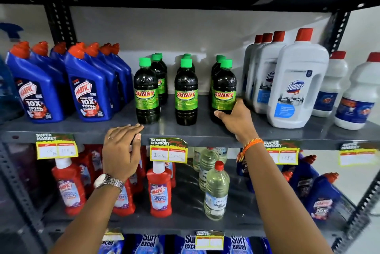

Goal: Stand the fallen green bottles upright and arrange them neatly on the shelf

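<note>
- The green bottles (186, 91) stand upright on the middle shelf (168, 130) in 3 rows running front to back, each row headed by a bottle with a "SUNNY" label and a green cap.
- The left row's front bottle (146, 91) stands near the shelf's front edge; the right row's front bottle (224, 87) is level with it.
- The right hand (236, 119) wraps the lower part of that right front bottle, thumb on the front and fingers round the far side, clamped on it.
- The left hand (122, 151) rests flat on the shelf's front edge just below the left row, fingers together and extended, holding nothing; a watch (109, 181) sits on its wrist.
- An orange thread band (248, 147) circles the right wrist.
- Blue Harpic bottles (61, 87) fill the shelf to the left of the green ones, white Domex bottles (296, 85) to the right.
- Yellow price tags (168, 151) hang from the shelf edge.
- Red Harpic bottles (159, 190) and clear bottles (216, 192) stand on the shelf below.
</note>
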Tool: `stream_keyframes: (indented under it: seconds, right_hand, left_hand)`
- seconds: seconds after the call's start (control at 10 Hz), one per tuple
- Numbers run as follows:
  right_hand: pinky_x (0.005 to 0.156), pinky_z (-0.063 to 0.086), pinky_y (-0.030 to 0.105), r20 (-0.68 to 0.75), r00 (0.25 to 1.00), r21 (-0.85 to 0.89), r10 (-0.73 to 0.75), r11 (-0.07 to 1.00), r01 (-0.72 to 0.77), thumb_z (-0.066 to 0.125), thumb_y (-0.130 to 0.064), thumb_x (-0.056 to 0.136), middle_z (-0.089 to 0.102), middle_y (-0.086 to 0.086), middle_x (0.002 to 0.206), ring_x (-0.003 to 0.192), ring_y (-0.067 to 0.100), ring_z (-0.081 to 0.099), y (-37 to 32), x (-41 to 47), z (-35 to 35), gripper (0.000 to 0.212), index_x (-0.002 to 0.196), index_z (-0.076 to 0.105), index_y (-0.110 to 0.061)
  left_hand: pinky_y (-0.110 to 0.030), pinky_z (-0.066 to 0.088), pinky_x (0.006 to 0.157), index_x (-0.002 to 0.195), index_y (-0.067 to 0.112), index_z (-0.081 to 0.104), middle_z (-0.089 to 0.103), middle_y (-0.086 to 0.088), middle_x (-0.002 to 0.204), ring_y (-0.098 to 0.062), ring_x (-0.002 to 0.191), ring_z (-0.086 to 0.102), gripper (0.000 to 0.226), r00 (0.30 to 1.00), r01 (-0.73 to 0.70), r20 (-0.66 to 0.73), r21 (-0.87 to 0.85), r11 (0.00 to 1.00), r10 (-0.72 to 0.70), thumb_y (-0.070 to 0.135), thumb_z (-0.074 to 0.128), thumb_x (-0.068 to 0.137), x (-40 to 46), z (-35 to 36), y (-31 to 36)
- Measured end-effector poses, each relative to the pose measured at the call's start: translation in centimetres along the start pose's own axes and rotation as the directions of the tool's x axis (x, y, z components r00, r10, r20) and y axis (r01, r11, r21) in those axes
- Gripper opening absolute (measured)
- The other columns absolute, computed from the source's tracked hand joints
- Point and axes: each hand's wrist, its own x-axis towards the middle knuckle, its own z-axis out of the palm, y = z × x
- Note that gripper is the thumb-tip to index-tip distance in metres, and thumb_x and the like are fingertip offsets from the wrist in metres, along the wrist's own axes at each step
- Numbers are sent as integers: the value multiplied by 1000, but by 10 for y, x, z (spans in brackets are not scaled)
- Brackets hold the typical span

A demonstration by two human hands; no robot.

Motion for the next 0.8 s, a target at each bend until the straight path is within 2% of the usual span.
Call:
stream_keyframes:
  seconds: [0.1, 0.5, 0.7, 0.8]
  right_hand:
    - [85, 44, 27, 37, 999, 12, -15, 1000, 15, 82, -22, 78, 67, 9, 122, 101, 18, 59, 7, 0, -3, 47, 113, 52, -15]
    - [99, 48, 35, 138, 990, 53, -2, 999, -5, 75, -15, 86, 66, 9, 126, 117, 24, 61, 6, -2, -10, 47, 127, 53, -8]
    - [105, 50, 45, 149, 988, 57, 28, 998, -37, 77, -15, 84, 67, 9, 123, 115, 25, 63, 4, -4, -9, 47, 125, 55, -10]
    - [104, 50, 46, 88, 995, 137, 43, 989, -54, 81, -12, 78, 68, 10, 123, 114, 25, 64, 2, -3, -9, 56, 128, 55, -9]
  left_hand:
    - [-50, 44, 105, 115, 9, 75, 75, -8, 116, -29, 110, 69, 37, 1000, 20, 4, -4, 1000, -19, 23, 45, 98, -1, 0, 3]
    - [-44, 41, 108, 114, 9, 76, 75, -8, 115, -28, 110, 68, 39, 998, 65, -6, -38, 997, -65, 25, 45, 99, 0, -4, 10]
    - [-44, 38, 112, 119, 11, 74, 74, -6, 120, -26, 115, 66, 43, 995, 49, 85, -36, 998, -45, 31, 42, 100, -2, -10, 6]
    - [-44, 41, 108, 115, 12, 76, 75, -6, 117, -25, 111, 68, 44, 988, 132, 88, -75, 988, -125, 33, 41, 99, 3, -13, 10]
